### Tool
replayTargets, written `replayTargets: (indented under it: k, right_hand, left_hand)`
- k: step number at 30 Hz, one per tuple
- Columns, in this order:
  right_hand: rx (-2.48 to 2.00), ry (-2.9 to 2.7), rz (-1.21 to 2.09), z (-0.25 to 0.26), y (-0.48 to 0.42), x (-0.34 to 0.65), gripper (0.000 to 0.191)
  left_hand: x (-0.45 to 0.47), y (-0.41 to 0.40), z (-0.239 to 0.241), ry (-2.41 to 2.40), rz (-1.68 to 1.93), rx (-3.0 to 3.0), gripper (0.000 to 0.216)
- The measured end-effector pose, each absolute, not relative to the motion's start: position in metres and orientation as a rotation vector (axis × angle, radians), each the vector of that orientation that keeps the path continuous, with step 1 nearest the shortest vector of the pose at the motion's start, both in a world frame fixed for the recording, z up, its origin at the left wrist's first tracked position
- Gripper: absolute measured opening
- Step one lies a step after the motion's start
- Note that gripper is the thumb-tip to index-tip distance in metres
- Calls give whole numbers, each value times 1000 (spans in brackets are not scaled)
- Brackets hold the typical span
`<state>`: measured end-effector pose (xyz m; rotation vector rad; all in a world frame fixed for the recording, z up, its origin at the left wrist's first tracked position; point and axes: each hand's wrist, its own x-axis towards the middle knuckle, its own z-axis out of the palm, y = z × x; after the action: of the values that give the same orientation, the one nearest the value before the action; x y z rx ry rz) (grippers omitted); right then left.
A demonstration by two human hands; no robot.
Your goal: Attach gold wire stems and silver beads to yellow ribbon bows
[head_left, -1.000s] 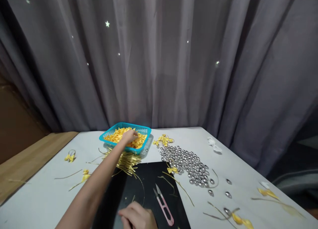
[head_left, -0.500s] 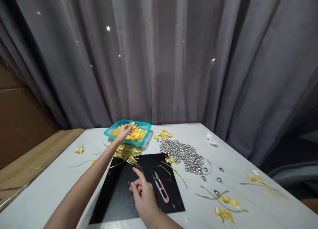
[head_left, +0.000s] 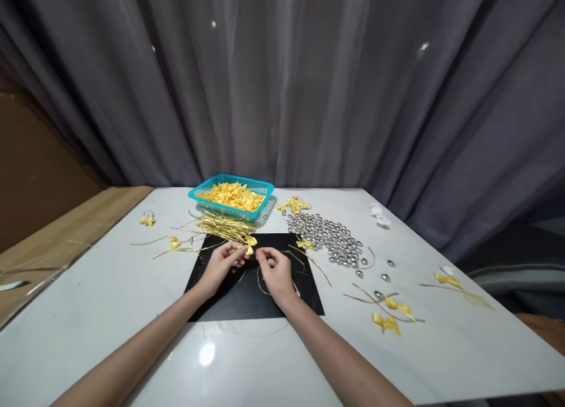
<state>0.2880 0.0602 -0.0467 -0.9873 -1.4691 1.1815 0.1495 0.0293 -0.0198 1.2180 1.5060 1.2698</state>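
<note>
A small yellow ribbon bow (head_left: 251, 242) is pinched in the fingertips of my left hand (head_left: 223, 264), just above the black mat (head_left: 238, 310). Close to the bow, my right hand (head_left: 274, 271) is closed in a pinch. A thin cord (head_left: 259, 282) loops down from its fingers onto the mat; its ends are hard to make out. Mostly hidden behind my right wrist are pink thread snips (head_left: 296, 289). Beyond my left hand lies a bundle of gold cords (head_left: 223, 225), and a blue basket (head_left: 269, 189) full of yellow bows stands behind it.
Many silver beads (head_left: 326, 236) are spread right of the mat. More yellow bows (head_left: 293, 204) lie behind them, and loose bows (head_left: 386, 323) with cords lie at the right. White scraps (head_left: 379, 215) rest near the far right edge. Cardboard (head_left: 83, 236) borders the left side.
My left hand has come back from the basket with a yellow bow and now meets my right hand over the mat. The right hand's extended finger has folded into a pinch. The view has shifted.
</note>
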Motion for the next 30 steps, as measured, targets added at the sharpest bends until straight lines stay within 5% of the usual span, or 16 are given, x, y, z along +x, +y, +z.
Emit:
replayTargets:
  k: [12,30]
  right_hand:
    - [-845,-1733,1005,-47,59,292,22]
    - [-830,-1789,1015,-44,69,297,22]
  left_hand:
    - [153,26,-21,1495,1293,1311,42]
    - [148,22,-21,1553,1323,1277,21]
